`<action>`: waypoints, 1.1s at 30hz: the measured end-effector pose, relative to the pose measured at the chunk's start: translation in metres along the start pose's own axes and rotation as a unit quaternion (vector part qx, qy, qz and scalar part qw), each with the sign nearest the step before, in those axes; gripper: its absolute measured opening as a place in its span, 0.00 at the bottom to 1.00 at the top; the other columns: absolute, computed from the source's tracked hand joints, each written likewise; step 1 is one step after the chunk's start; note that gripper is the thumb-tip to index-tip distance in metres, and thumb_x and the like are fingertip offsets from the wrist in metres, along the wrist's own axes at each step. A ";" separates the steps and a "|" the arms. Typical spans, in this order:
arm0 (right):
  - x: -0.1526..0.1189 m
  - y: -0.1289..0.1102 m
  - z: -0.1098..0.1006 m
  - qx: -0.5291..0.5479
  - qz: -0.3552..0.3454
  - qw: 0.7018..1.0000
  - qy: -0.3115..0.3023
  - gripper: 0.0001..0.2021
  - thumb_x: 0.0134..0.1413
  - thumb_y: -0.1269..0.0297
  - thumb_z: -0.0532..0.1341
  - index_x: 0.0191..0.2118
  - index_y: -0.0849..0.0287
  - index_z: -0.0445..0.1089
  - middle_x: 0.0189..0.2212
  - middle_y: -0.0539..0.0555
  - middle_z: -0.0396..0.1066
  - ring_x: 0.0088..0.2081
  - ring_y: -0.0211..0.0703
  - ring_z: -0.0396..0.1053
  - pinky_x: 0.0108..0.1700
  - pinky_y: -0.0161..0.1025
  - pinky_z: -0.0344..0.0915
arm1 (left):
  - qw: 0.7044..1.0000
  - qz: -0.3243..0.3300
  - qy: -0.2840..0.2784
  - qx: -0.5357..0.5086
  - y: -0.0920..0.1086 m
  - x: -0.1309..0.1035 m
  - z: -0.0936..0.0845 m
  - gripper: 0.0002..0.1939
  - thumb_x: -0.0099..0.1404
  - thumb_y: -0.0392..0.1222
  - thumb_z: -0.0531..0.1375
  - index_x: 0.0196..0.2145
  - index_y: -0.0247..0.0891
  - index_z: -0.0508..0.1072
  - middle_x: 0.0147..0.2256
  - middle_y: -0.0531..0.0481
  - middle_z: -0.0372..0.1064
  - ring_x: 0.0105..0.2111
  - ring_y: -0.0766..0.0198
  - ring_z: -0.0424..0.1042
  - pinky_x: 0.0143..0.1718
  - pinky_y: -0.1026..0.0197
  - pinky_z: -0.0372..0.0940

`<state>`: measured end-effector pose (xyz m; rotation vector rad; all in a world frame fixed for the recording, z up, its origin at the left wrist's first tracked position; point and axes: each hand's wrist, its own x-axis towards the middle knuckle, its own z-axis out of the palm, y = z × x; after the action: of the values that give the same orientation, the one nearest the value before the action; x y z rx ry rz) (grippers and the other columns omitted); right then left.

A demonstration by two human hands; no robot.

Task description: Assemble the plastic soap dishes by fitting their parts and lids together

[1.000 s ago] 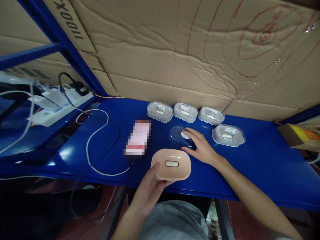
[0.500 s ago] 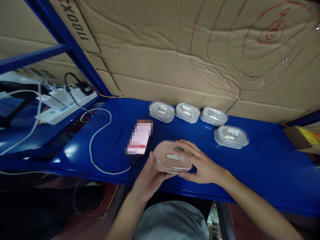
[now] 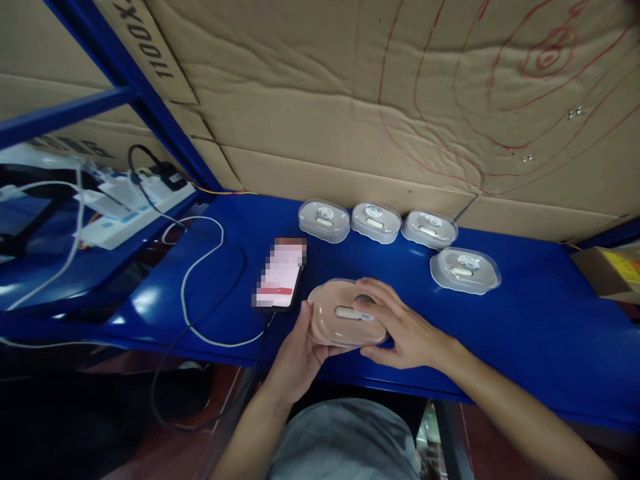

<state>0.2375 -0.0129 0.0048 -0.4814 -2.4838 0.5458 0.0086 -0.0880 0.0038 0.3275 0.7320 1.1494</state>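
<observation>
Near the front edge of the blue table, both hands hold an oval plastic case with a clear cover and a pinkish body. My left hand supports it from the left and below, thumb on the near left rim and fingers partly hidden underneath. Curled over the right end, my right hand has its fingertips on the top beside a pale slot and a round sticker, partly covered by a finger. A phone with a lit, blurred screen lies just left of the case.
Several similar greyish cases stand in a row at the back, one set nearer at the right. White cable loops left of the phone. A power strip is far left, a cardboard box far right. Cardboard walls the back.
Both hands keep their grip on the case. The view and the case have shifted only slightly.
</observation>
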 end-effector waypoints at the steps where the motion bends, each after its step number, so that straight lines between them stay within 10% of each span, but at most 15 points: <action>1: -0.001 0.000 0.000 -0.007 -0.006 1.000 0.004 0.39 0.64 0.60 0.68 0.74 0.52 0.50 0.72 0.68 0.53 0.76 0.64 0.48 0.70 0.66 0.60 | 1.000 -0.003 0.001 -0.002 0.001 -0.001 0.001 0.31 0.73 0.65 0.60 0.58 0.38 0.80 0.55 0.39 0.81 0.63 0.40 0.74 0.63 0.39 0.69; 23: 0.000 0.011 0.003 -0.035 -0.009 0.999 0.039 0.40 0.64 0.54 0.70 0.74 0.53 0.51 0.71 0.69 0.58 0.74 0.62 0.55 0.69 0.63 0.64 | 0.998 -0.008 -0.029 -0.053 -0.004 -0.005 0.007 0.28 0.78 0.60 0.56 0.64 0.40 0.75 0.62 0.40 0.75 0.68 0.41 0.66 0.68 0.38 0.63; 33: 0.019 0.046 0.004 -0.126 0.068 0.989 -0.027 0.35 0.68 0.49 0.65 0.74 0.54 0.56 0.74 0.67 0.55 0.77 0.66 0.47 0.73 0.69 0.54 | 0.957 0.216 0.071 0.179 -0.030 -0.012 -0.002 0.31 0.75 0.51 0.63 0.72 0.60 0.62 0.77 0.52 0.50 0.77 0.50 0.46 0.76 0.45 0.47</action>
<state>0.2304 0.0333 -0.0117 -0.7474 -2.5982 0.2985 0.0257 -0.1115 -0.0111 0.7446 1.0316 1.4619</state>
